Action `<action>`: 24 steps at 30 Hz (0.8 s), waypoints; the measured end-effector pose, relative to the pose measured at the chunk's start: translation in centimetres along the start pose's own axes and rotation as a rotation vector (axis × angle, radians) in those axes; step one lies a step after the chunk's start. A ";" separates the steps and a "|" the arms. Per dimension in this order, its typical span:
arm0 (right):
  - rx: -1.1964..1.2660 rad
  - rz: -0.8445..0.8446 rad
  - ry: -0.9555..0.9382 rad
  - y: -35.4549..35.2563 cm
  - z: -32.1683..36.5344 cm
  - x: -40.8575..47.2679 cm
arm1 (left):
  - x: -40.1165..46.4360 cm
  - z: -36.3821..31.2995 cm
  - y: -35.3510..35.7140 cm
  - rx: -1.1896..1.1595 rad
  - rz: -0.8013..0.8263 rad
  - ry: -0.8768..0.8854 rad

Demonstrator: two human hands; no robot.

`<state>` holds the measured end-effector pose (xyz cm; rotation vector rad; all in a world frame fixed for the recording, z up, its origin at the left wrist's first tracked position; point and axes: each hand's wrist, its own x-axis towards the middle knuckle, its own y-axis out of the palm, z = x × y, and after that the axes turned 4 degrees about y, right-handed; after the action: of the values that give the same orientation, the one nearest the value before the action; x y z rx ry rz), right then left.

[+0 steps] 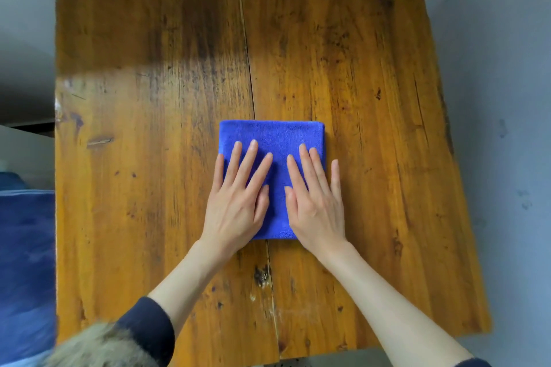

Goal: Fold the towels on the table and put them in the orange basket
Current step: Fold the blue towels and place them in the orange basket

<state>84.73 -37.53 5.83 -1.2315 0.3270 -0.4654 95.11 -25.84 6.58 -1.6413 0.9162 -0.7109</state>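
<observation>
A blue towel (pixel 275 135), folded into a small square, lies flat near the middle of the wooden table (pixel 149 83). My left hand (pixel 238 202) presses on its left half with straight, spread fingers. My right hand (pixel 316 202) lies flat on its right half the same way, its little finger reaching past the towel's right edge onto the wood. Both palms cover the towel's near corners. No orange basket is in view.
The table is made of two planks with a seam (pixel 250 83) down the middle. Grey floor (pixel 507 98) surrounds it. A blue cloth-like surface (pixel 24 262) sits beyond the table's left edge. Pale fur trim (pixel 98 348) shows at the bottom left.
</observation>
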 end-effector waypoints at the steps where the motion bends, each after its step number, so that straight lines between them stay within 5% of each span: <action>1: -0.006 0.022 0.014 0.2 -0.1 -0.4 | -0.5 -0.1 0.3 0.020 0.025 -0.003; 7: -0.011 0.082 0.024 0.4 -0.3 0.1 | -0.1 0.1 0.7 0.003 0.060 -0.030; 12: 0.136 -0.023 0.035 -0.9 -0.9 -0.4 | -0.5 1.0 -0.6 -0.304 -0.133 -0.111; 18: 0.152 -0.092 0.435 -2.9 -0.8 0.4 | 0.0 2.8 -2.6 -0.632 -0.249 -0.665; 24: 0.392 0.122 0.784 -3.5 -0.5 1.6 | 0.6 3.2 -3.4 -0.779 -0.032 -0.813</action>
<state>85.29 -39.68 9.02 -0.6000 0.9226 -0.8545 98.76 -24.29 9.07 -2.3444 0.5678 0.3820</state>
